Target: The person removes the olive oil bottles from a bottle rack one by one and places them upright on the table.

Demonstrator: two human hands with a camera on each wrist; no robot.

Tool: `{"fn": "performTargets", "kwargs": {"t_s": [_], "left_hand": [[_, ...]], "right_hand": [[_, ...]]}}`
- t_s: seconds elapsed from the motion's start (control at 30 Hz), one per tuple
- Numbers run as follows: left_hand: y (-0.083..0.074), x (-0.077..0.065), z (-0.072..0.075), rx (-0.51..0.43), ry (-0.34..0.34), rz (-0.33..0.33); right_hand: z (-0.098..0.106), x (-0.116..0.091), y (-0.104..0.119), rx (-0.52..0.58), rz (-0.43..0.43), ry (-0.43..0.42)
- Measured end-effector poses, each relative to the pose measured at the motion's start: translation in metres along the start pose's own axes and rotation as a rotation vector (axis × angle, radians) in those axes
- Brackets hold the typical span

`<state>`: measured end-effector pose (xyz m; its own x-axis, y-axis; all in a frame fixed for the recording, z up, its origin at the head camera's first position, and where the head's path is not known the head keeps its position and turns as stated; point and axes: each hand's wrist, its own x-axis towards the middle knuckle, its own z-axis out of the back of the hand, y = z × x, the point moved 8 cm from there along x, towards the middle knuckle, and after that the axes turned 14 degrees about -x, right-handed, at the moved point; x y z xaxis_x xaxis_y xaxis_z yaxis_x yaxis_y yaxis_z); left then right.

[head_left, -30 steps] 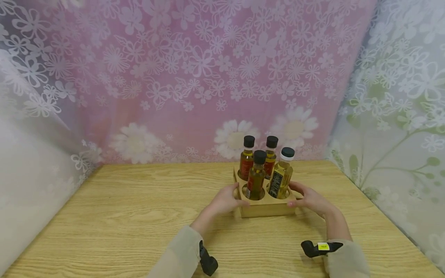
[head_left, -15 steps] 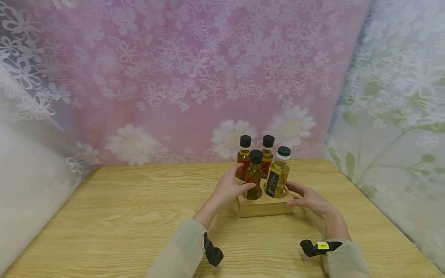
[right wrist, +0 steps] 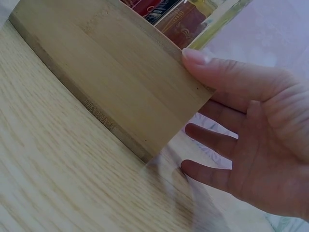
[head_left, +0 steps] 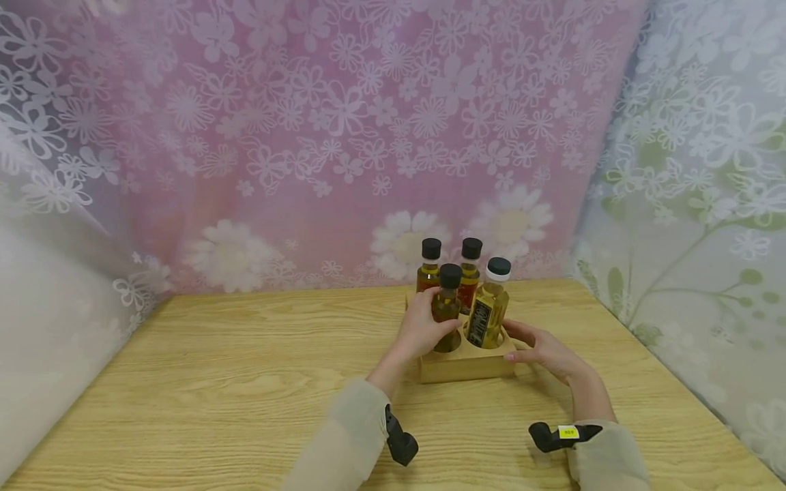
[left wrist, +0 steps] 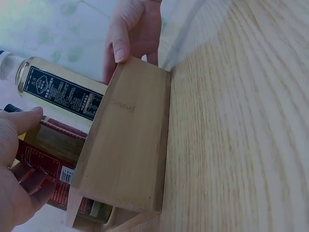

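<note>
A wooden bottle rack (head_left: 467, 369) stands on the table, with oil bottles upright in its round holes. My left hand (head_left: 421, 329) curls its thumb and fingers round the front left oil bottle (head_left: 450, 277), which has a black cap and a red label. In the left wrist view that hand's thumb lies across the bottle's upper part. At the rack's right front corner, my right hand (head_left: 546, 352) grips the wood, thumb (right wrist: 197, 59) on the front top edge and other fingers around the side. Beside the held bottle is a pale-yellow oil bottle (head_left: 489, 307) with a black label.
Two red-labelled bottles, one at back left (head_left: 428, 275) and one at back right (head_left: 469, 276), fill the rear holes. A pink floral curtain (head_left: 344, 150) hangs behind the wood-grain table (head_left: 233, 389), with pale curtains at both sides.
My left hand has left the rack's left side, risen and moved right to the front left oil bottle, closing round it. The right hand has stayed at the rack's corner.
</note>
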<state>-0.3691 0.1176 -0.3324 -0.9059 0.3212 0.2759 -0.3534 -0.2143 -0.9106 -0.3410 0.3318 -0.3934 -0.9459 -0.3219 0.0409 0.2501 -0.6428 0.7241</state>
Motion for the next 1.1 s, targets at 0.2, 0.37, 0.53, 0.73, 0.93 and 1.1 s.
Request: {"fn": "performTargets", "kwargs": {"t_s": [0.2,0.37,0.53,0.73,0.93,1.1], "left_hand": [[0.002,0.0,-0.001,-0.023,-0.039,-0.003],[0.003,-0.001,-0.002,-0.044,-0.05,0.004],[-0.006,-0.003,0.0,-0.066,-0.059,-0.015],[-0.03,-0.004,0.013,-0.127,-0.054,-0.085],[-0.054,-0.002,0.039,-0.202,-0.049,-0.13],[-0.062,-0.003,0.062,-0.188,-0.073,-0.149]], "right_hand": [[-0.001,-0.001,0.001,0.001,-0.001,0.003],[0.0,-0.002,0.001,0.004,0.003,0.003],[0.001,-0.003,0.0,-0.005,-0.001,-0.001],[0.001,-0.002,0.002,-0.018,0.007,-0.002],[0.002,-0.001,0.005,-0.016,0.014,0.003],[0.002,-0.001,0.002,-0.008,0.001,0.019]]}}
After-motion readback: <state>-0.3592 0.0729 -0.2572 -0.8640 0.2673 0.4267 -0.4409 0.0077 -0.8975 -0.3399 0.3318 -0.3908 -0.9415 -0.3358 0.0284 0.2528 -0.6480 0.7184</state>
